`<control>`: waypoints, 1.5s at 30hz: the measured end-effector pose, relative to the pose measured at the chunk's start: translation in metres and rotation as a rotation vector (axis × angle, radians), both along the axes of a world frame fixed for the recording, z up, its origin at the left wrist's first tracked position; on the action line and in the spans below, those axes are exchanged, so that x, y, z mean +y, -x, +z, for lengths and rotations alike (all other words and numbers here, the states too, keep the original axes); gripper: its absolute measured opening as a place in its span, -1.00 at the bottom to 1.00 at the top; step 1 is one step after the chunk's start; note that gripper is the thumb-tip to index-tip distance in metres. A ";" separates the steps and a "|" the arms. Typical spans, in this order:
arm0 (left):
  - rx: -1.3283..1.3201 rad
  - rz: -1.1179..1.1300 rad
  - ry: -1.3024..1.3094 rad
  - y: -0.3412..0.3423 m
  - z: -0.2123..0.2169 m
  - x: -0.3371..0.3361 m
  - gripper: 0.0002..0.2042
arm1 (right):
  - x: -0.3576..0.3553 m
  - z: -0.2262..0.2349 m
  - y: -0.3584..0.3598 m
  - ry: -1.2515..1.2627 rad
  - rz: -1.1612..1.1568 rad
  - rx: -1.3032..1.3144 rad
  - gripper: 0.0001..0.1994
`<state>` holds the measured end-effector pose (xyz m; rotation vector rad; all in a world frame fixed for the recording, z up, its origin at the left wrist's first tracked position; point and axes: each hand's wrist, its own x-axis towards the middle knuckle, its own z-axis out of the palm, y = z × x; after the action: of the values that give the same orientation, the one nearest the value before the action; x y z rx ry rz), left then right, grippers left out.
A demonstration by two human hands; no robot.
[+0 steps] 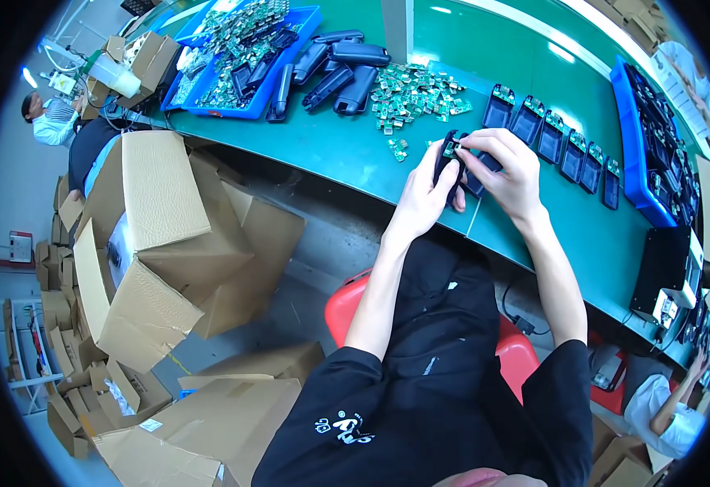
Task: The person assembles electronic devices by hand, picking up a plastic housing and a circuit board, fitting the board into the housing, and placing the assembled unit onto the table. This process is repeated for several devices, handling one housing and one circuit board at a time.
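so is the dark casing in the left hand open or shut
Open: the dark casing in the left hand shows a green board at its far end, uncovered.

A: Lettering to log?
B: White print (pixel 345 428), stylised, on front of black shirt (pixel 444 430); not clearly readable.
A: Labels?
B: White label (pixel 151 424) on cardboard box (pixel 233 406), lower left; too small to read. Likewise red-and-white panel (pixel 20 246) on wall (pixel 12 203).
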<state>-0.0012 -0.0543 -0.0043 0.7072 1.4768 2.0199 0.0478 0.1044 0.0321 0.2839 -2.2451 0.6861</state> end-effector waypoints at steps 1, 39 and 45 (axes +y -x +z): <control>-0.002 -0.001 0.007 0.000 0.000 0.000 -0.72 | 0.000 0.000 0.000 0.001 -0.002 0.000 -0.82; 0.014 0.044 -0.006 0.002 -0.007 0.003 -0.70 | 0.003 0.000 0.000 0.043 0.015 -0.014 -0.82; 0.034 0.033 0.000 0.007 -0.008 0.004 -0.66 | 0.003 0.001 -0.003 0.082 0.049 -0.092 -0.82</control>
<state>-0.0086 -0.0507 -0.0120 0.7257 1.5172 2.0421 0.0511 0.1074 0.0326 0.2724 -2.2967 0.8303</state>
